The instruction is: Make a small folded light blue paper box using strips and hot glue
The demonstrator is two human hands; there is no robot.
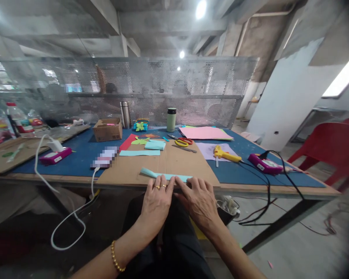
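Observation:
A long light-blue paper strip lies along the front edge of a cardboard sheet, its left end curling up. My left hand has its fingers on the strip's middle, the thumb hidden. My right hand grips the strip just to the right, index finger and thumb at its near edge. The two index fingertips almost meet. Behind lie a flat blue strip, a folded blue paper piece, a green paper cut-out and red paper.
Scissors lie at the cardboard's back right. A yellow glue gun rests on purple paper, its cord running to a purple power box. A phone with a white cable, a cardboard box and a green tumbler stand around.

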